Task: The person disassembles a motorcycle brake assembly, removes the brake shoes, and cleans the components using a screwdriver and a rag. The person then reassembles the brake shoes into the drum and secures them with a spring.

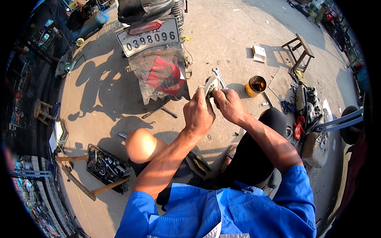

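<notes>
My left hand [198,113] grips the left side of a round, pale metal part [212,84]. My right hand [230,104] has its fingers bent and pressed against the part's near right side. The part is held up over the ground in front of my knees, and my fingers hide much of its lower half. A spanner [217,72] lies on the ground just beyond it. To the right stands an open yellow tin [251,92] with something dark and orange inside. Ahead on the left is the rear of a motorcycle, with a mudguard flap [160,75] under its number plate [149,36].
An open black toolbox [109,168] full of sockets sits left of my knee. Pliers [199,163] lie between my legs. Farther off are a small open box [259,53] and a wooden stool [299,52]. Tools and rags crowd a stone block [315,150] at right.
</notes>
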The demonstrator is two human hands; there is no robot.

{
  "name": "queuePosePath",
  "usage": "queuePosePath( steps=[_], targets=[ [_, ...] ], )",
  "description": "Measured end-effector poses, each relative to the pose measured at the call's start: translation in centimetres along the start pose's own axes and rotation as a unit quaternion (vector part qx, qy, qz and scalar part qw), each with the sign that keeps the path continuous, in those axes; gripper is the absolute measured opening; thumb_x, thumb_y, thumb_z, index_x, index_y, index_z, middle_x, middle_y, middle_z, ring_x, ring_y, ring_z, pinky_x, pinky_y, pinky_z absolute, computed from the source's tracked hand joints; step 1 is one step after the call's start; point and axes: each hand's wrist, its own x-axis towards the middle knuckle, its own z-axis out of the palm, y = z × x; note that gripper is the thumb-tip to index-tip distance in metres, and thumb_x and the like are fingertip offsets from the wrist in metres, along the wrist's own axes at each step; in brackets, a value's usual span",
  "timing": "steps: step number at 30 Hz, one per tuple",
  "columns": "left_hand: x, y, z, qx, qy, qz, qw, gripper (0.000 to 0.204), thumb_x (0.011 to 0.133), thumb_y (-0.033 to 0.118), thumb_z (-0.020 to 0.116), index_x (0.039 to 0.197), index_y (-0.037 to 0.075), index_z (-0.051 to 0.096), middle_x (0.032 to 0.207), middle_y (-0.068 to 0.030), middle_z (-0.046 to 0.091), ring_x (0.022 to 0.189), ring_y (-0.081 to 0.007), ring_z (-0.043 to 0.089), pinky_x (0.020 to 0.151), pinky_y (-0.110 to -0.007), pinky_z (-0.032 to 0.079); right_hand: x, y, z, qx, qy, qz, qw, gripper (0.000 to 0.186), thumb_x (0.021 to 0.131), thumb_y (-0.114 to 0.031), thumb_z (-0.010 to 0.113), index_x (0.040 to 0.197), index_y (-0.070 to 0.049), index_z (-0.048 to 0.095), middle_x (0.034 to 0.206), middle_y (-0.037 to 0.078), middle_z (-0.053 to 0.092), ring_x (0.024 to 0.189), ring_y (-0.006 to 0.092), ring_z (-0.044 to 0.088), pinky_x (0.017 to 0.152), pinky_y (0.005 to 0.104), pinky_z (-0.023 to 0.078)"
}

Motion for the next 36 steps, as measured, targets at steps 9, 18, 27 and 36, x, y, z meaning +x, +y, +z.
queuePosePath(
  steps=[9, 18, 27, 36],
  targets=[
    [-0.5, 0.0, 0.2, 0.004, -0.012, -0.002, 1.0, 0.019, 0.087, 0.0, 0.062, 0.104, -0.005, 0.056, 0.083, -0.0282, 0.067, 0.074, -0.0484, 0.066, 0.061, -0.052, 0.051, -0.3, -0.8, -0.7, 0.28, -0.092, 0.213, 0.932, 0.046, 0.105, -0.039, 0.046, 0.079, -0.004, 0.061, 0.058, 0.0, 0.048, 0.051, 0.0106, 0.043, 0.045, 0.0306, 0.034],
    [0.0, 1.0, -1.5, -0.044, -0.049, -0.107, 0.992, 0.015, 0.087, 0.004, 0.063, 0.097, -0.003, 0.055, 0.079, -0.0276, 0.067, 0.079, -0.0482, 0.067, 0.068, -0.053, 0.051, -0.1, -1.0, -1.2, 0.186, -0.125, 0.097, 0.97, 0.056, 0.107, -0.053, 0.042, 0.076, -0.008, 0.056, 0.062, 0.0, 0.049, 0.05, 0.0096, 0.042, 0.042, 0.03, 0.033],
    [1.7, 2.1, -6.1, -0.054, -0.074, -0.204, 0.975, 0.015, 0.085, 0.005, 0.06, 0.095, -0.005, 0.06, 0.08, -0.0244, 0.068, 0.079, -0.0421, 0.07, 0.072, -0.048, 0.053, -0.2, -4.9, -1.0, 0.196, -0.173, 0.102, 0.96, 0.067, 0.105, -0.063, 0.036, 0.082, -0.005, 0.061, 0.065, 0.0, 0.05, 0.048, 0.0102, 0.043, 0.04, 0.0271, 0.032],
    [3.5, -1.2, -15.6, -0.197, -0.071, -0.319, 0.924, 0.017, 0.085, -0.002, 0.059, 0.098, -0.009, 0.067, 0.084, -0.013, 0.069, 0.074, -0.0188, 0.069, 0.054, -0.035, 0.057, 0.6, -10.8, -0.4, 0.128, -0.169, 0.045, 0.976, 0.065, 0.105, -0.06, 0.04, 0.088, -0.002, 0.065, 0.066, -0.001, 0.054, 0.05, 0.0071, 0.045, 0.041, 0.024, 0.032]
  ],
)
